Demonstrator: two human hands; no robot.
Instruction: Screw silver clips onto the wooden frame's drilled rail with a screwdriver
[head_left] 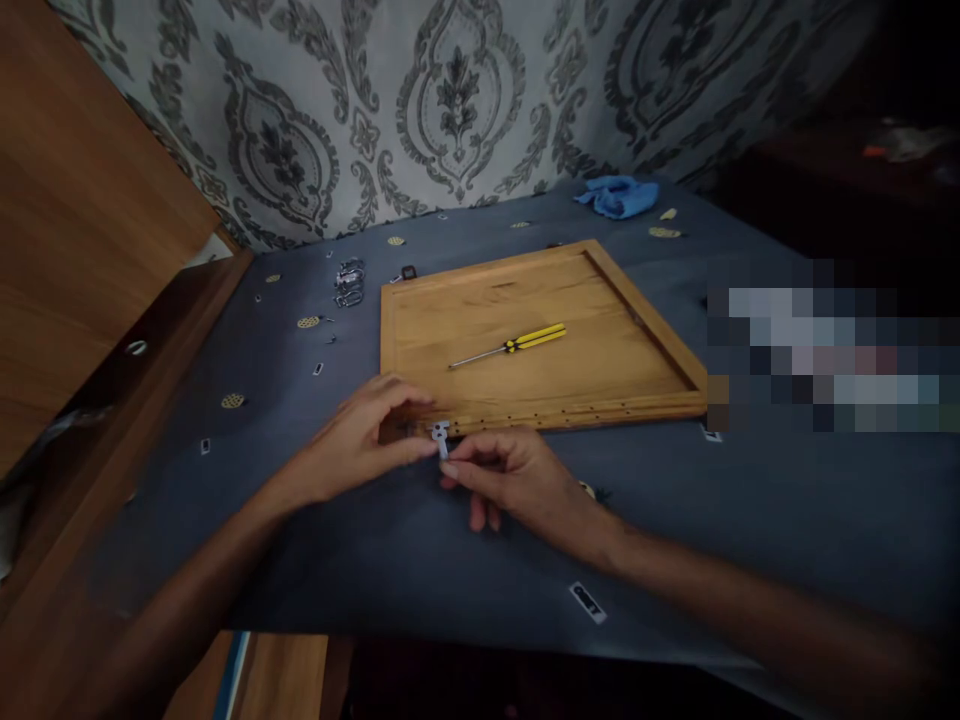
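My right hand [517, 475] pinches the lower end of a small silver metal hook-like fitting [440, 436] between thumb and fingertips. The fitting stands at the front edge of a shallow wooden panel with a raised rim [637, 408], close to its left front corner. A row of small dark holes runs along that front rim. My left hand [367, 435] is at the same corner with thumb and fingers apart; its thumb tip comes right beside the fitting, and whether it touches cannot be told. A screwdriver [534, 338] with a yellow and black handle lies on the panel.
Several similar metal fittings [349, 282] lie on the dark patterned cloth [300, 570] left of the panel, with tiny pieces nearby. A crumpled blue cloth [619, 197] sits at the back. Wooden furniture [90, 230] borders the left side, and a patterned curtain [457, 100] hangs behind.
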